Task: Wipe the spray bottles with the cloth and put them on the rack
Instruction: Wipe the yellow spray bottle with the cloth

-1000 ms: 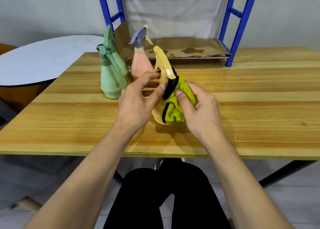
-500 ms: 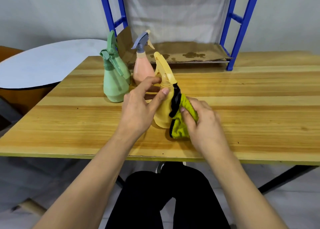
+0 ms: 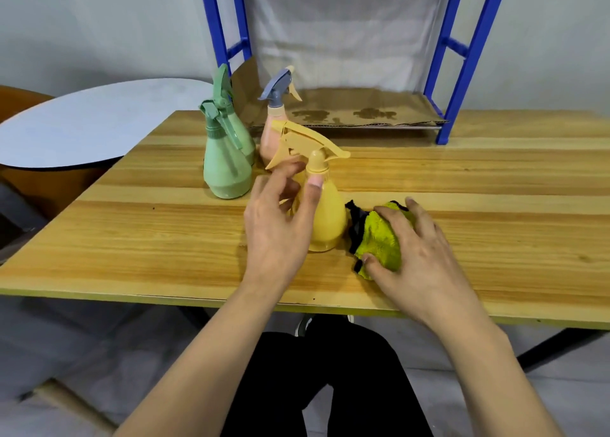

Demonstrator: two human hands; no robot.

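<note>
The left hand (image 3: pixel 280 225) curls round the neck of the yellow spray bottle (image 3: pixel 325 218), thumb tip against its neck just under the trigger head, and the bottle stands upright on the wooden table (image 3: pixel 495 179) near the middle of its near edge. Just beside the bottle's right flank lies the crumpled yellow-green cloth (image 3: pixel 379 238) with black trim, and the right hand (image 3: pixel 419 255) rests on it, fingers bent over it and thumb at its near side. Toward the far left stand two green spray bottles (image 3: pixel 226 169) close together and a pink spray bottle (image 3: pixel 272 136) with a grey-blue head. At the table's far edge sits the blue rack (image 3: pixel 462 60), its bottom shelf lined with stained cardboard (image 3: pixel 363 110).
</note>
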